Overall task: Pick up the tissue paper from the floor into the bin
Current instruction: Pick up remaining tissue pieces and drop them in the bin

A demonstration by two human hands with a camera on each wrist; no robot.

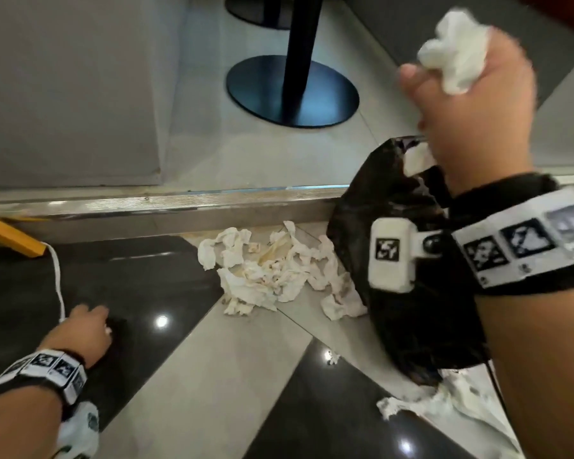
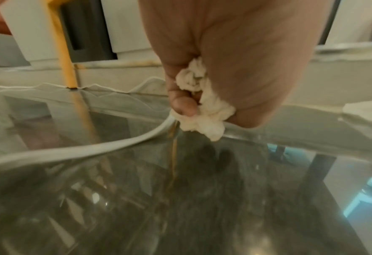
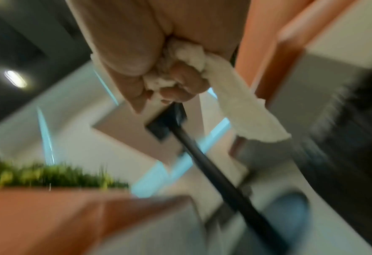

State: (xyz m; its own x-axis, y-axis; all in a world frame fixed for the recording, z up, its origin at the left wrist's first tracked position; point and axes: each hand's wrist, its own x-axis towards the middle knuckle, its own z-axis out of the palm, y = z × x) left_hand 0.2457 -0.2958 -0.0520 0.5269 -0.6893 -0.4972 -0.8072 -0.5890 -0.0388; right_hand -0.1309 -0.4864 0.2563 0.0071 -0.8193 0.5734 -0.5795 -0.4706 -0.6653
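Observation:
My right hand [image 1: 471, 94] is raised above the black bin bag [image 1: 401, 260] and grips a crumpled white tissue wad [image 1: 451, 54]; the right wrist view shows the same tissue [image 3: 202, 57] squeezed in the fist with a strip hanging out. My left hand [image 1: 90, 329] is low over the dark floor tile and holds a small tissue scrap [image 2: 202, 107] between curled fingers and palm. A heap of crumpled tissues [image 1: 272, 266] lies on the floor beside the bag's left side. More tissue [image 1: 444, 402] lies at the bag's near end.
A metal floor strip [image 1: 179, 200] runs across behind the heap. A black table post with a round base [image 1: 292, 91] stands beyond it. A white cable [image 1: 57, 276] runs from a yellow leg [image 1: 10, 236] to my left hand. The glossy floor has dark and light tiles.

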